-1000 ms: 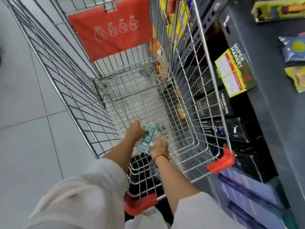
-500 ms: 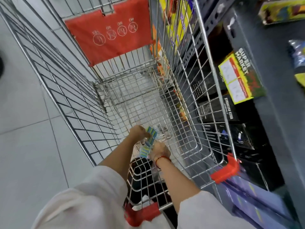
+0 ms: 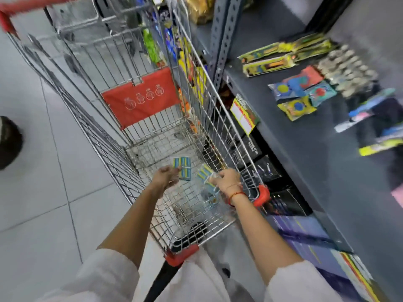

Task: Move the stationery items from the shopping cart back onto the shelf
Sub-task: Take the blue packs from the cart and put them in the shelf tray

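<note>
Pale glossy floor tiles run along my left. Over the wire shopping cart — thin chrome rods in a grid, red plastic corner caps — my left hand has its fingers closed on a flat blue-and-yellow striped packet, held upright above the basket floor. My right hand, a red thread around its wrist, pinches a second striped packet, tilted, with a crinkly clear wrapper hanging beneath it. Further right lies the shelf, a smooth dark-grey slab on a perforated metal upright, scattered with flat, shiny, brightly coloured packs — their print is too blurred to read.
</note>
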Demonstrator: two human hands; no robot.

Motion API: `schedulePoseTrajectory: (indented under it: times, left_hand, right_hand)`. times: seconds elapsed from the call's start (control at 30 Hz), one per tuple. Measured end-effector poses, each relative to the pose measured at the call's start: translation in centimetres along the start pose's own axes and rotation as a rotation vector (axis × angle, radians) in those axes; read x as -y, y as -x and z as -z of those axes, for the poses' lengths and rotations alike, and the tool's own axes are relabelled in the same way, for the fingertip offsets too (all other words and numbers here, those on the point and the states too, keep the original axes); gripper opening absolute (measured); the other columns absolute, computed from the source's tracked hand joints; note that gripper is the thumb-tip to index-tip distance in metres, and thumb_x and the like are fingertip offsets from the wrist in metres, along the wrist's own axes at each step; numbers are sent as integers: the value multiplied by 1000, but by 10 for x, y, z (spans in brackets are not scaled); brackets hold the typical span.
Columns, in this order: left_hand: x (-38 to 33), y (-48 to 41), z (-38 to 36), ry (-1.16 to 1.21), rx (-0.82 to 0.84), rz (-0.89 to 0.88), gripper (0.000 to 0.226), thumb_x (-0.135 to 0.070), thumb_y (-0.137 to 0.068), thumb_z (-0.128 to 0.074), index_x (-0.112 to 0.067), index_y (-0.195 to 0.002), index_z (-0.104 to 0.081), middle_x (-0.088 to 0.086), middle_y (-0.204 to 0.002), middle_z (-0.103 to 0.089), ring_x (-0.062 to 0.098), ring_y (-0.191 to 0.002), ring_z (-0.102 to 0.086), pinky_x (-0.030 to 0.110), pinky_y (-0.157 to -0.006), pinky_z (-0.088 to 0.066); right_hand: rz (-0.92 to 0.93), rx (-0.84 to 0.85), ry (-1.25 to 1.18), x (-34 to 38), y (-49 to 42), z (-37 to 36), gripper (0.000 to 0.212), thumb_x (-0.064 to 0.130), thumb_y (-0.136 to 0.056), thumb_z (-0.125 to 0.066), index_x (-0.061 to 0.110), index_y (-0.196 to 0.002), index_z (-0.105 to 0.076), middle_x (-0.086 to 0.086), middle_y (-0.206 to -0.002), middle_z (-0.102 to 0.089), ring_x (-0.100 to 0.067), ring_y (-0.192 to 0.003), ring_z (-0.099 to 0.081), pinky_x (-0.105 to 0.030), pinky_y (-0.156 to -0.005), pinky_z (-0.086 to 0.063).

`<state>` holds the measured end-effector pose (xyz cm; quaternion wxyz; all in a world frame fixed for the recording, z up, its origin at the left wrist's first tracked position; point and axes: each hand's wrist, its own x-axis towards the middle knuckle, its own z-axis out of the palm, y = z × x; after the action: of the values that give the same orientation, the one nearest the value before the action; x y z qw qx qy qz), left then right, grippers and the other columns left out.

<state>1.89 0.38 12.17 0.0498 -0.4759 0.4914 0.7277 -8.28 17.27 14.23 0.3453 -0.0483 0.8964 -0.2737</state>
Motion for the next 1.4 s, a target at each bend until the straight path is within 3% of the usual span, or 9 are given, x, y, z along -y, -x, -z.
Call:
schedulePoseTrajectory:
  times: [0.17,0.3,0.4,0.47,0.63,0.9,1.23,1.33,1.4]
  left_hand:
    - [-26,55,-27,10,99,-176,14,-17,-89,-59,-14,-75,-58,-2,-74,-64,8,-71,-59,12,-60,-54]
    - [-42,91,-72,-16,231,-256,12,-21,-86,-64,-9,-86,-63,-1,-75,-68,8,-72,-61,12,-61,-55]
    - [-57,119,-122,-120,360,-303,51,-45,-64,-78,-9,-95,-61,12,-93,-55,25,-85,-52,26,-69,-51]
    - [-64,136,-163,-179,444,-327,38,-43,-68,-77,-10,-79,-61,12,-79,-57,24,-77,-55,27,-68,-51]
    - [-64,187,-268,-210,626,-365,17,-13,-87,-62,-15,-70,-58,-4,-57,-56,1,-47,-57,13,-55,-53]
    - [-27,239,-374,-375,857,-308,4,-12,-85,-64,-13,-81,-66,-10,-59,-71,5,-65,-66,25,-83,-55]
    - [34,286,-459,-613,926,-341,19,-6,-84,-66,1,-100,-62,7,-82,-65,9,-65,-59,31,-80,-56]
    - [50,293,-475,-708,896,-463,32,-3,-80,-70,8,-108,-60,15,-90,-65,4,-49,-63,17,-53,-56]
    - [57,293,-482,-806,864,-563,26,-3,-77,-72,7,-99,-64,15,-91,-69,14,-60,-70,27,-58,-61]
  right_hand:
    - [220,-277,-196,-7,54,53,49,28,-76,-73,16,-45,-37,-8,-51,-27,-13,-50,-21,-30,-49,-17]
    - [257,-478,-385,-28,97,94,37,29,-76,-74,-4,-64,-64,-18,-55,-38,-10,-57,-33,-31,-50,-23]
    - [272,-626,-504,-54,125,130,49,39,-75,-72,-9,-70,-62,-6,-58,-39,-12,-63,-33,-29,-54,-28]
    - [253,-728,-586,-74,143,158,52,41,-75,-70,-9,-64,-59,-13,-56,-43,-12,-63,-34,-30,-55,-30]
    - [160,-965,-788,-125,190,222,49,47,-74,-69,8,-52,-48,-23,-54,-38,-16,-59,-34,-32,-59,-32]
    - [-55,-1244,-1038,-204,261,272,46,22,-81,-70,20,-42,-47,11,-35,-44,-16,-48,-37,-27,-52,-36]
    - [-496,-1453,-827,-268,299,282,25,27,-83,-68,3,-89,-70,-22,-95,-71,-38,-98,-61,-40,-80,-50]
    - [-574,-1427,-799,-281,298,281,27,22,-82,-69,-3,-71,-66,-25,-79,-69,-40,-84,-62,-41,-73,-51]
    - [-616,-1390,-775,-286,297,278,42,22,-82,-69,3,-50,-50,-17,-56,-57,-36,-69,-54,-35,-64,-45]
